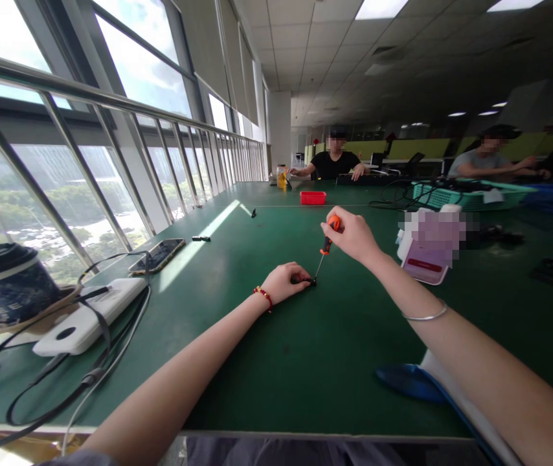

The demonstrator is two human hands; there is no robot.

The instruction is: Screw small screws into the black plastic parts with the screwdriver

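Head view: the right hand (pixel 354 236) grips the orange-and-black screwdriver (pixel 326 246) near the top of its handle, and the tool's tip meets a small dark part (pixel 313 281) on the green table (pixel 257 369). For good work here, I would line the shaft up squarely with whatever the tip sits in, since it leans a little to the right at the top; too much slant could make the tip slip towards the fingers. Light, steady downward pressure with small turns seems best, with the part braced flat. Whether the tip is seated cannot be told, as the contact is too small to see.

The left hand (pixel 283 283) is nearly closed, thumb and fingertips drawn together on the part's left end, steadying it against the tabletop. The right hand's fingers are wrapped closely round the handle, with no gap showing between them and it.

Farther out, two small black pieces lie to the far left, one (pixel 201 239) nearer and one (pixel 254 213) farther. A phone (pixel 160 255) and a white power bank (pixel 89 317) with cables rest on the left. A red tray (pixel 312 199) stands beyond the hands, and a green basket (pixel 480 202) sits far right.
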